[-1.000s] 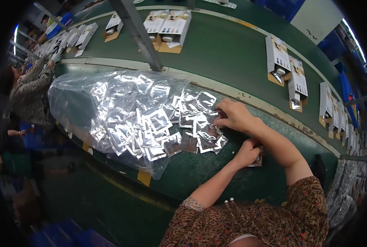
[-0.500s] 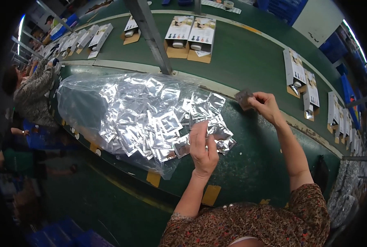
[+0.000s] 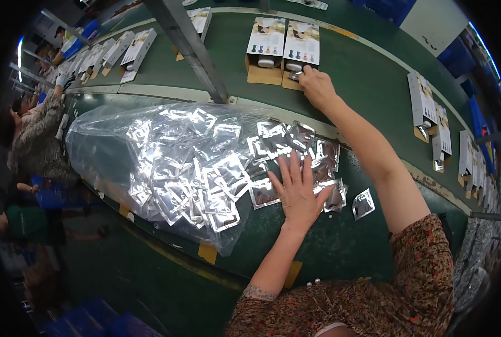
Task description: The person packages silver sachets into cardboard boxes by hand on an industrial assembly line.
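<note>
My left hand (image 3: 298, 197) lies with fingers spread over a loose pile of silver foil sachets (image 3: 273, 137). Beside it, more sachets fill a clear plastic bag (image 3: 101, 140) lying on its side. A single sachet (image 3: 363, 204) rests to the right of the pile. My right hand (image 3: 318, 89) reaches across to the belt, its fingers closed on a small foil sachet (image 3: 295, 75) at the near end of a white printed box (image 3: 302, 42). That box has its brown flap folded out and a white item inside. A similar box (image 3: 266, 38) stands against its left side.
More boxes (image 3: 421, 101) lie along the green belt (image 3: 362, 73) at right and far left. A grey metal post (image 3: 191, 53) rises between bench and belt. A co-worker (image 3: 40, 132) is at the left. Yellow tape (image 3: 207, 253) marks the bench's near edge.
My right hand has moved forward and left with the sachet, to the box. My left hand has shifted right and flattened on the pile, whose sachets spread rightward. The boxes have shifted right in view.
</note>
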{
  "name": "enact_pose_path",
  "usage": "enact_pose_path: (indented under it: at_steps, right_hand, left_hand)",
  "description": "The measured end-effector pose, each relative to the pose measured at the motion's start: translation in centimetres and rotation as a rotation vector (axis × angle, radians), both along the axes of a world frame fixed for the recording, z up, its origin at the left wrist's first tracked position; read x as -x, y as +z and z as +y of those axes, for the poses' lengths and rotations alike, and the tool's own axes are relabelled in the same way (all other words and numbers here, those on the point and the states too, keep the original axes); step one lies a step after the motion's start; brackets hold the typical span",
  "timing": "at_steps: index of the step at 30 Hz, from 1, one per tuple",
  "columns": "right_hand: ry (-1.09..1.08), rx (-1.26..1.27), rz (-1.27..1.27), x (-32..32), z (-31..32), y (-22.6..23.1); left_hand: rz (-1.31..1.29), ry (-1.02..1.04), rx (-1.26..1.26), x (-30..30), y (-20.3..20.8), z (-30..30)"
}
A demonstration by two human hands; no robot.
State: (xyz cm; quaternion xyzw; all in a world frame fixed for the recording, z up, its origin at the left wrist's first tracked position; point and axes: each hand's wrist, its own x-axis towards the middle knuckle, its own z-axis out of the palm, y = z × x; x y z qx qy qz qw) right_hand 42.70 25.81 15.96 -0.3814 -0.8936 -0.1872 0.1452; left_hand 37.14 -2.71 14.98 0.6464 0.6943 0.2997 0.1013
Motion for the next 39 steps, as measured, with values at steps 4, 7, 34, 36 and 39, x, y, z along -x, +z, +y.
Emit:
enact_pose_path:
  at_steps: [4, 7, 34, 36, 39]
  right_hand:
    - [-0.124, 0.108, 0.049, -0.7, -1.2, 1.2]
    - [-0.169, 0.337, 0.29, -4.3, -6.5, 4.3]
    - [-0.362, 0.578, 0.396, -8.8, -15.1, 2.1]
    - [-0.436, 0.991, 0.473, -8.5, -15.1, 2.3]
    - [-0.366, 1.131, 0.737, -10.2, -15.1, 0.5]
  left_hand:
    - [0.059, 0.023, -0.007, -0.5, 1.2, 0.4]
    - [0.049, 0.013, 0.007, -0.6, 1.5, 0.5]
    - [0.081, -0.032, -0.016, 2.4, -1.5, 3.5]
    - [0.081, -0.036, 0.0, 2.5, -1.5, 3.2]
    - [0.078, -0.039, 0.045, 2.5, -1.7, 2.6]
